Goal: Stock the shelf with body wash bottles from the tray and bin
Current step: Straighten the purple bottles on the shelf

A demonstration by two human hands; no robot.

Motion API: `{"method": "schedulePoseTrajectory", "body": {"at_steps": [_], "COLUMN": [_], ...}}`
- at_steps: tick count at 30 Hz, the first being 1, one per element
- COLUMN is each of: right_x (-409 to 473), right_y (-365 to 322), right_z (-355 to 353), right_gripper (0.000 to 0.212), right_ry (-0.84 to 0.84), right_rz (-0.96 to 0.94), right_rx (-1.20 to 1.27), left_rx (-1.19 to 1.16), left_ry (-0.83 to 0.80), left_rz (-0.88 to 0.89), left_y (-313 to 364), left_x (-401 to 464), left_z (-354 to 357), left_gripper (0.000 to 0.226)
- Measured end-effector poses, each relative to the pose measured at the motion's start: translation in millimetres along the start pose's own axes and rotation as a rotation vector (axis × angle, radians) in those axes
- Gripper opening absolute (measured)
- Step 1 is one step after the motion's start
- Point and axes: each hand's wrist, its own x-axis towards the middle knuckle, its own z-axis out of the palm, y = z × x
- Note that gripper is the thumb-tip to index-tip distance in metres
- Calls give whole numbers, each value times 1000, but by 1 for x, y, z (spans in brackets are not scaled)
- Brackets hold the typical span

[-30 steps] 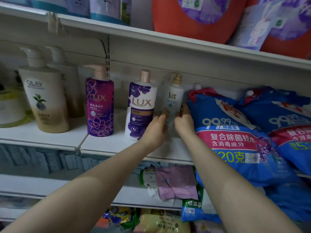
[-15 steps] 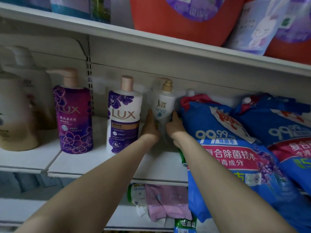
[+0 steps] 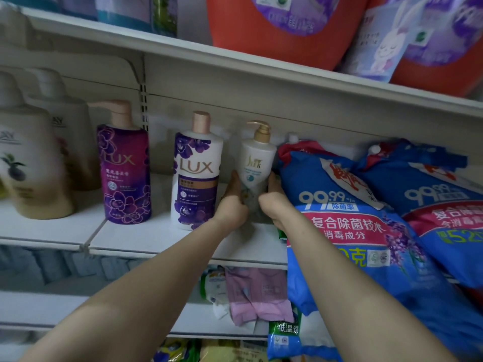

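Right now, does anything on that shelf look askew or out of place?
Yes. The blue detergent bag slumps over the shelf's front edge, pressing toward the white pump bottle that the left hand and right hand hold. The bottles beside it stand upright.

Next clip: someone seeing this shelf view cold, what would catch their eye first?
Both hands meet mid-shelf on a small white pump bottle with a gold pump: the left hand and right hand grip its lower sides. To its left stand a white LUX bottle and a purple LUX bottle; to its right, big blue detergent bags lean on the shelf.
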Motion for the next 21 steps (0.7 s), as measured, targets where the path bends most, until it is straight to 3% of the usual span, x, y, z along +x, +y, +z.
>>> {"method": "schedulePoseTrajectory", "body": {"at_steps": [7, 15, 19, 21], "right_x": [-26, -47, -52, -54], "right_y": [3, 8, 11, 12], "right_z": [-8, -5, -2, -3], "right_gripper": [78, 78, 72, 72], "right_ry": [-18, -39, -59, -78], "right_rz": [3, -13, -3, 1], "right_rx": [-41, -11, 14, 10], "left_rx": [-77, -3, 0, 28], "left_ry": [-147, -115, -119, -116], "left_rz": [12, 20, 44, 37], "left_y": [-1, -1, -6, -1], "left_x": [-26, -49, -53, -57], "left_z": [-6, -11, -12, -14], "left_gripper": [94, 76, 83, 73]}}
